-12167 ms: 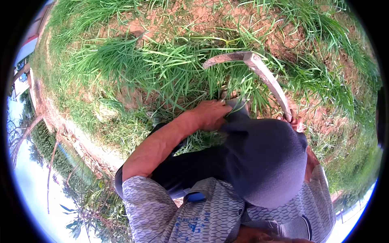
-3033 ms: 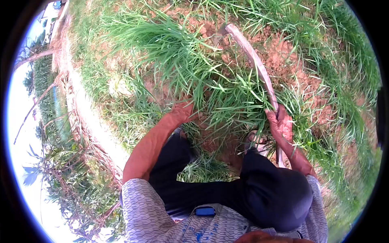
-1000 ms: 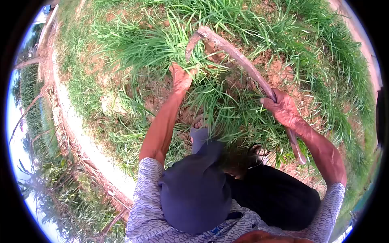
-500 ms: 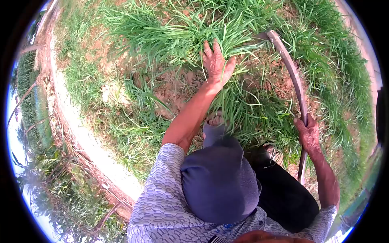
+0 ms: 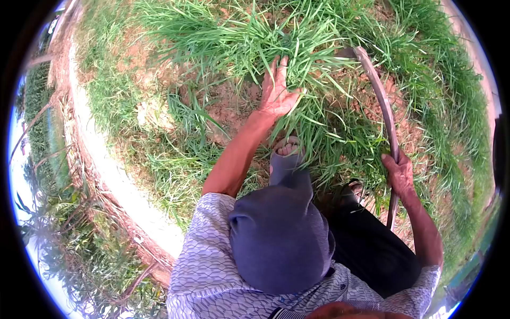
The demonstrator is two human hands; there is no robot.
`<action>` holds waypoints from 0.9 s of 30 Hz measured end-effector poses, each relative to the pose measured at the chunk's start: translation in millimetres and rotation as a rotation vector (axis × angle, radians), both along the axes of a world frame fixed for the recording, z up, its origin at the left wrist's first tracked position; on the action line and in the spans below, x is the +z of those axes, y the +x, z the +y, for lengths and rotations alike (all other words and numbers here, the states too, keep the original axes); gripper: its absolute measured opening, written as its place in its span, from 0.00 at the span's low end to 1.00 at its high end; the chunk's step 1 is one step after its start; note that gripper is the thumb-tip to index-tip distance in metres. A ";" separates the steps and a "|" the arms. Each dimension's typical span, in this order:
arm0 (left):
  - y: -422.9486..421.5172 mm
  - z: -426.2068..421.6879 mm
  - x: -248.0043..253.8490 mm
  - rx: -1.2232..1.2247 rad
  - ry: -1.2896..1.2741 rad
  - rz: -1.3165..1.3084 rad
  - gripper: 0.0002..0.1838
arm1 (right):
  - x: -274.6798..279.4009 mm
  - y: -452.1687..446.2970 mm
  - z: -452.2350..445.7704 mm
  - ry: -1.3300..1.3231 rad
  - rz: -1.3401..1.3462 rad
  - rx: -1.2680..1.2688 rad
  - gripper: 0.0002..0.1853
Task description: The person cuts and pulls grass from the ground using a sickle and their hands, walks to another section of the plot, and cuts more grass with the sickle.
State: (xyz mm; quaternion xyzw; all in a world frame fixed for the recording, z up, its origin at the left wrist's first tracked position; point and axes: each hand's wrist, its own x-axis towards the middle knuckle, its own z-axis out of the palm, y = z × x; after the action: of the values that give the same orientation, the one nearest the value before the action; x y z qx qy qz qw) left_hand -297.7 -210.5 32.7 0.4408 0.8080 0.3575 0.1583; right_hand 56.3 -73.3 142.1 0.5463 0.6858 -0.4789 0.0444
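Observation:
My left hand [image 5: 277, 93] is against a thick clump of long green grass [image 5: 249, 45], its fingers stretched out and the thumb apart. Some blades cover its fingertips. To the right, my right hand [image 5: 401, 173] is wrapped round the long, curved wooden handle of a hoe [image 5: 383, 101]. At the far end of the handle a grey metal blade [image 5: 346, 52] points left into the grass, partly hidden by leaves. Cut or loose grass lies between the blade and my foot [image 5: 288, 148].
Reddish bare soil [image 5: 228, 114] shows between the clumps. More standing grass [image 5: 446, 106] grows on the right. A pale strip of ground [image 5: 114, 175] and dry branches border the plot on the left. My knee [image 5: 281, 239] in dark cloth is close below.
My left hand has shifted slightly left and down, and its fingers lie closer together. The hoe's handle has moved a little right at its top, with my right hand still round it.

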 end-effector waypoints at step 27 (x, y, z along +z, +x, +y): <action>-48.6 88.9 -27.9 0.591 -0.122 0.080 0.42 | 26.8 -111.3 -20.3 -0.107 0.258 0.128 0.20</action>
State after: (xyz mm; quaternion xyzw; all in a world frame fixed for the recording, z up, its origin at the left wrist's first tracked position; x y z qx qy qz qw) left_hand -346.3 -121.6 4.8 0.1899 0.9268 0.3213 0.0415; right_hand -55.0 -93.5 168.9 0.4323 0.6927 -0.5771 0.0154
